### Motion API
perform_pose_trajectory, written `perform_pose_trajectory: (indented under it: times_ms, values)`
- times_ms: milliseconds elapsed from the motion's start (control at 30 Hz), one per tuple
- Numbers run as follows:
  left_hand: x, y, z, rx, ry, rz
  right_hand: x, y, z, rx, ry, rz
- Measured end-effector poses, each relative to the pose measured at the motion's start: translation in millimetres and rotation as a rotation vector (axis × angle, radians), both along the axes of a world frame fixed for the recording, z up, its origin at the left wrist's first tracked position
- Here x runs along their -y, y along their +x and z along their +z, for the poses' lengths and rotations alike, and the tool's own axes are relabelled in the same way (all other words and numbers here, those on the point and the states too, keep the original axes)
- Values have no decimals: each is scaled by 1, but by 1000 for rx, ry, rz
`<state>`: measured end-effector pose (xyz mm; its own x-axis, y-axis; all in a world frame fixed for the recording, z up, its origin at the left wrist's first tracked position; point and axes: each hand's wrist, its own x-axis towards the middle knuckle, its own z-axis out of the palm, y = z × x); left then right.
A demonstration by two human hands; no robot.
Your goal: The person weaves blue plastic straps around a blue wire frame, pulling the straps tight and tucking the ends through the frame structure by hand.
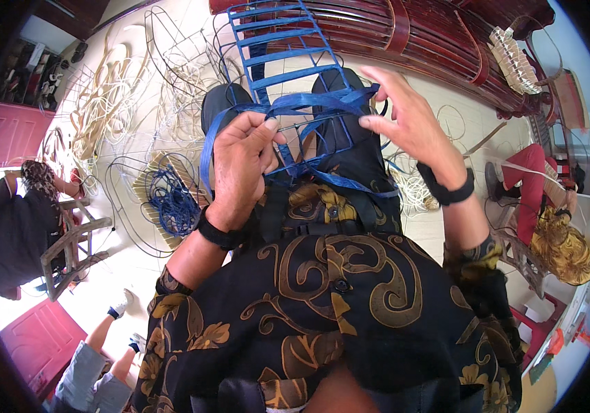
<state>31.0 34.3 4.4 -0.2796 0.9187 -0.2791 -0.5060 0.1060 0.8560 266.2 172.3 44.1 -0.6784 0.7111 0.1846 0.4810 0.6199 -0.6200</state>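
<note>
— How far along does the wrapping look?

— Judging by the frame alone, early to midway; the blue wire frame (284,51) rests on the person's lap and runs toward the upper centre of the picture, its rungs showing as bare blue bars with open gaps between them; only the near end, at the middle of the picture, carries crossed turns of blue strip (308,103).

— And the hands?

— The left hand (243,162) sits just left of centre, its fingers (264,134) closed together and pinching the strip against the frame's near end; the right hand (405,117) is right of centre, fingers spread apart, with the strip running across its fingertips, touching but not clamped as far as one can tell.

— What is left?

— Most of the frame, it seems; a coil of blue strip (171,196) lies on the floor at centre left, beside pale cane bundles (109,103) in the upper left; other people sit at the left and right edges.
</note>
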Motion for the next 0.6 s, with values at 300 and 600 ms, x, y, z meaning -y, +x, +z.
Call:
perform_pose_trajectory:
  times_ms: [300,600]
  values:
    - [1,0,-1,26,9,44,-68,13,44,-43,-582,160]
    - [-3,4,2,43,5,52,-78,23,-1,-203,55,-419]
